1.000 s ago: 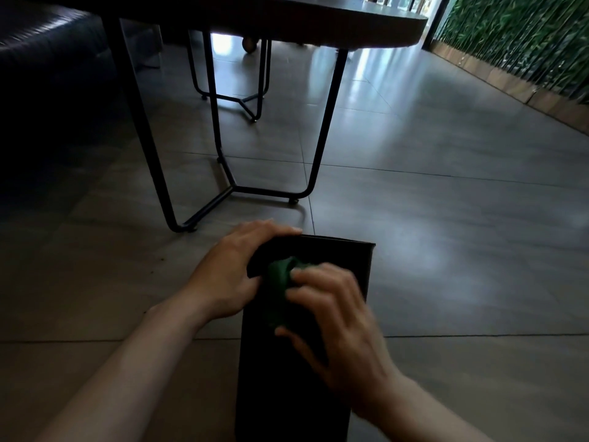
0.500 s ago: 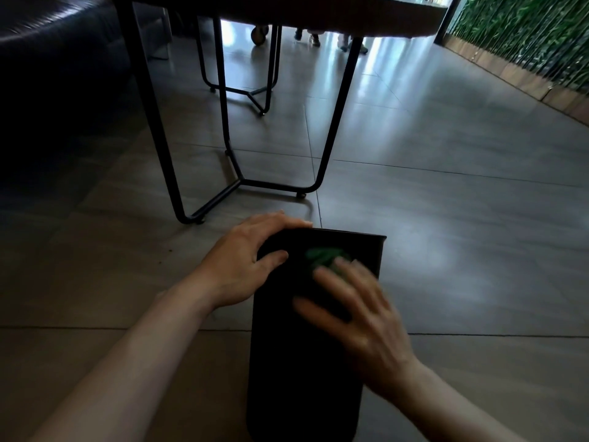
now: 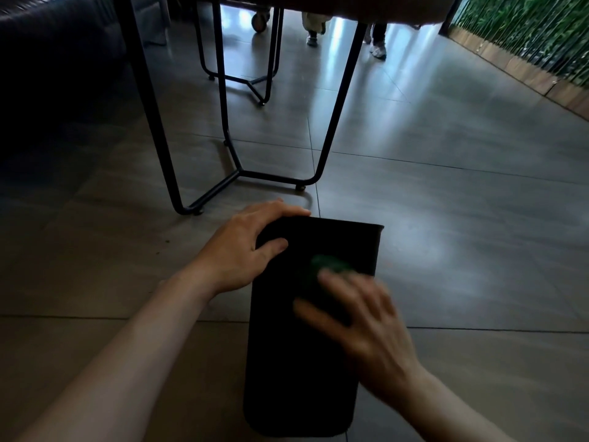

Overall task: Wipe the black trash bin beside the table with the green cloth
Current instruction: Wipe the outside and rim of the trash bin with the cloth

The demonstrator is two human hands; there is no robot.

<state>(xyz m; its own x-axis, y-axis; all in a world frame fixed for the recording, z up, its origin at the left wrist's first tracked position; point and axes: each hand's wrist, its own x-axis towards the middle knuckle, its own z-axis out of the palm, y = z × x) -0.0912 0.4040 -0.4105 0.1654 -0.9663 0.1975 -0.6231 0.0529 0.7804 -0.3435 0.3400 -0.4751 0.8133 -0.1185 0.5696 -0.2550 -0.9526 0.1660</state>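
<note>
My left hand (image 3: 245, 250) still grips the bin (image 3: 306, 330) by its far rim, on the floor (image 3: 462, 234) beside the table (image 3: 331, 129). My right hand (image 3: 360, 317), fingers flat, has swept the cloth (image 3: 328, 266) rightward across the side, so wiping is underway.

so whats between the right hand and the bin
The green cloth, pressed by the right hand against the black bin, shown in the head view.
</note>
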